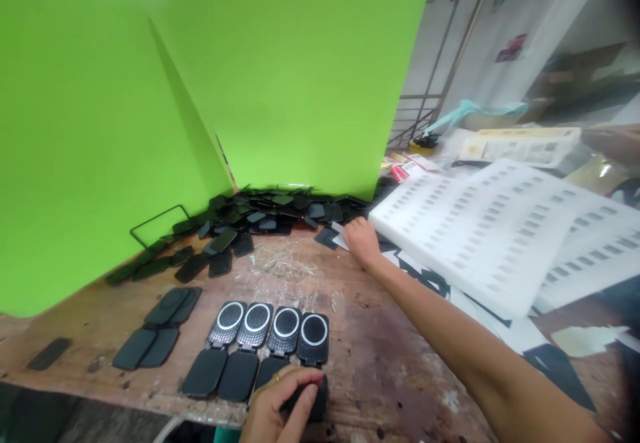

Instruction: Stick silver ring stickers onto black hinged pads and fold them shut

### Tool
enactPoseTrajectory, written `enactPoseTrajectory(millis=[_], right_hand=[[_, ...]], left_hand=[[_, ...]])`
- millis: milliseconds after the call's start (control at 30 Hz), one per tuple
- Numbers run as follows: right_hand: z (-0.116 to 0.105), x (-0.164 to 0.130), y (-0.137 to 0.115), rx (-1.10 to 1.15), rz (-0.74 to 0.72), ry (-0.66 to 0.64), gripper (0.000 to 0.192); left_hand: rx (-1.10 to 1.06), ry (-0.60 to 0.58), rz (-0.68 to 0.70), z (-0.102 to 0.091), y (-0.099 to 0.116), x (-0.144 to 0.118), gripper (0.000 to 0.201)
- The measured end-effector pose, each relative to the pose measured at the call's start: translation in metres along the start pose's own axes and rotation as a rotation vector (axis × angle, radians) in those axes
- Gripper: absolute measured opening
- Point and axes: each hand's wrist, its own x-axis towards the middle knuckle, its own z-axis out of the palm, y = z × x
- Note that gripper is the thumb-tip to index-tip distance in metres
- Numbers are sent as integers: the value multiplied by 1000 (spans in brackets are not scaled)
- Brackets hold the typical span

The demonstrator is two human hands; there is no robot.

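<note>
Along the near edge stands a row of several black folding charger-like stands [260, 326], hinged open, with white rings on their upper pads. My left hand [283, 400] is over the lower pads at the right end of the row, its thumb and forefinger curled close together. Whatever may be between those fingertips is too small to tell. My right hand [363, 240] reaches far forward, fingers curled down at a pale strip [339, 230] beside the white foam sheet. Its fingertips are hidden, and a dark square piece [327, 238] lies just left of it.
A heap of black plates [270, 210] lies against the green partition [300, 83]. Several loose black pads [145, 348] are at left. White slotted foam sheets [475, 230] cover the right side, above paper scraps [517, 330]. The wooden table's [390, 363] front edge runs below.
</note>
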Motion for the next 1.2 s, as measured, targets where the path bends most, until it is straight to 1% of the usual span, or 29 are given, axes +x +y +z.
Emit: enactPoseTrajectory(millis=[67, 100, 133, 167, 233, 300, 333, 433, 500, 567, 667, 700, 767, 833, 933, 1000, 1067, 1200], right_hand=[[-16, -17, 2, 8, 32, 67, 38], [-22, -29, 3, 14, 28, 98, 40], [-27, -44, 4, 29, -7, 127, 40], [-30, -60, 5, 49, -68, 152, 38], [-33, -96, 5, 118, -273, 186, 35], [-33, -130, 5, 155, -379, 183, 35], [-34, -146, 5, 165, -370, 201, 34], [-42, -183, 5, 208, -219, 321, 28], [-50, -200, 0, 233, -162, 340, 24], [-60, -214, -11, 238, -161, 330, 22], [-77, -230, -39, 280, -133, 384, 21], [-83, -234, -49, 316, -126, 388, 23], [-95, -239, -66, 418, -134, 363, 23], [-104, -241, -74, 524, -140, 334, 22], [-110, -237, -68, 614, -84, 326, 28], [-111, -232, -59, 644, -10, 320, 30], [-110, -228, -52, 701, 70, 278, 29], [-112, -225, -52, 911, 288, 117, 24]], left_hand=[[6, -32, -17, 3, 5, 2, 23], [11, -49, -27, 4, 8, 3, 22], [17, -67, -36, 5, 11, 4, 22], [23, -85, -45, 7, 13, 5, 22], [27, -119, -58, 9, 17, 6, 22], [16, -164, -65, 10, 18, 7, 23], [0, -181, -76, 10, 18, 7, 25], [-79, -224, -164, 13, 16, 10, 30], [-178, -278, -263, 19, 15, 12, 36], [-349, -332, -383, 29, 16, 15, 45], [-679, -329, -542, 52, 20, 19, 60], [-769, -313, -565, 59, 22, 21, 61], [-879, -286, -582, 71, 25, 25, 57], [-884, -265, -605, 77, 27, 29, 49], [-759, -261, -623, 74, 29, 34, 43], [-700, -269, -578, 69, 31, 36, 45], [-698, -285, -567, 65, 33, 36, 48], [-719, -309, -653, 65, 33, 32, 47]])
